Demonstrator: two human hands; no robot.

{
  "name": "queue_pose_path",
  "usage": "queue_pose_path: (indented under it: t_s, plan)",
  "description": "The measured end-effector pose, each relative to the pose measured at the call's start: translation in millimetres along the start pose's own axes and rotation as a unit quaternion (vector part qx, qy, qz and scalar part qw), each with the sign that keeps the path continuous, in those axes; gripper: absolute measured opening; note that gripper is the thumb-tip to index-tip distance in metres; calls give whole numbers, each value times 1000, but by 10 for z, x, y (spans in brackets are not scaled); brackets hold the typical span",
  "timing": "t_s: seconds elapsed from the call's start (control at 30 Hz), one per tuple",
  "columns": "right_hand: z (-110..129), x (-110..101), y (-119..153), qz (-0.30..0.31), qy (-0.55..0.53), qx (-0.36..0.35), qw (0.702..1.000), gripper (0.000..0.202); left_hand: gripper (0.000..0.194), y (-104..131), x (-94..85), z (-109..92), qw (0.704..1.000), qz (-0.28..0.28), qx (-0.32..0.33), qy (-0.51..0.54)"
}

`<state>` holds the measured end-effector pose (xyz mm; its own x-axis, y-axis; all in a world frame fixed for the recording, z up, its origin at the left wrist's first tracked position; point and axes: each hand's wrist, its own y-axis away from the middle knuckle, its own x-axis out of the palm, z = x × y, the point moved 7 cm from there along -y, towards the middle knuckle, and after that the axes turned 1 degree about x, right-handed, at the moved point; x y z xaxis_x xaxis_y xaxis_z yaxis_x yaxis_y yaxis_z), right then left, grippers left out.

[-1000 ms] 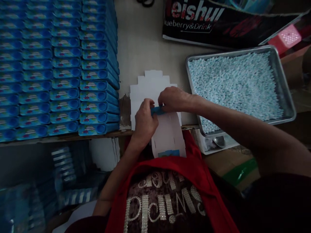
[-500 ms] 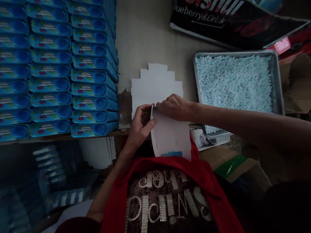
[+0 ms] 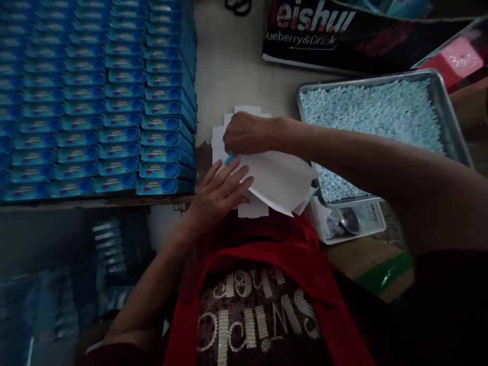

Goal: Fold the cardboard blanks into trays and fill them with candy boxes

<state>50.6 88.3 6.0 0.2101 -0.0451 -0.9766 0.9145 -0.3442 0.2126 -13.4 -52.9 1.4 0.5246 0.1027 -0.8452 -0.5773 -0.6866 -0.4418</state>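
Left of the tray (image 3: 452, 133), the card (image 3: 282, 178) lies slantwise over a flat white card (image 3: 218, 142) on the desk (image 3: 229, 66), its pale inner face up, bent, with a corner raised toward the tray and a blue edge showing beneath it. The right arm reaches in from the tray's far right, the bare forearm slanting across above the pellets (image 3: 373, 112) and hiding a broad band of them. The right hand (image 3: 244, 133) ends this reach left of the tray, knuckles up and fingers curled down at the card's upper edge; the fingertips are hidden, so I cannot tell whether they grip it. The left arm comes up from the near side, further left of the tray, elbow bent. The left hand (image 3: 223, 189) is spread, back upward and fingers fanned toward the tray, grasping nothing visible, its fingertips at the card's left side. A bit of blue shows between the two hands. Rows of blue boxes (image 3: 114, 136) stand stacked well left of the tray; a black carton (image 3: 324, 53) sits just beyond it, and a white basket (image 3: 375, 223) with a scoop (image 3: 349, 219) shows at its near edge.
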Motion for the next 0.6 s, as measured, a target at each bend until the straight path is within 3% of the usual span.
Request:
queue_pose_path:
  t_s: [0.07, 0.17, 0.27, 0.33, 0.4, 0.43, 0.47, 0.53, 0.6]
  plan:
    - [128, -98, -139, 8, 5, -15, 1000, 17, 16, -59, 134, -71, 997, 20, 38, -56]
    - [184, -282, -46, -28, -41, 12, 999, 21, 26, -159, 327, -82, 992, 42, -17, -115]
    - [130, -463, 577, -147, -141, 85, 975, 36, 36, -231, 389, -79, 987, 35, -106, -118]
    - [74, -495, 1247, -277, -209, 174, 922, 26, 39, -258, 388, -82, 986, 29, -139, -92]
    - [24, -378, 2068, -424, -188, 357, 811, 26, 40, -267, 381, -73, 986, 31, -153, -66]
    - [68, -238, 2396, -443, -170, 431, 767, 30, 41, -265, 375, -66, 986, 34, -155, -56]
    - [144, -85, 2627, -443, -161, 474, 744, 31, 41, -261, 368, -61, 986, 38, -153, -51]
    - [306, 223, 2821, -397, -176, 507, 745, 30, 41, -255, 349, -61, 987, 46, -147, -53]
    - [443, 466, 2802, -344, -223, 511, 755, 33, 40, -268, 325, -104, 986, 57, -141, -72]
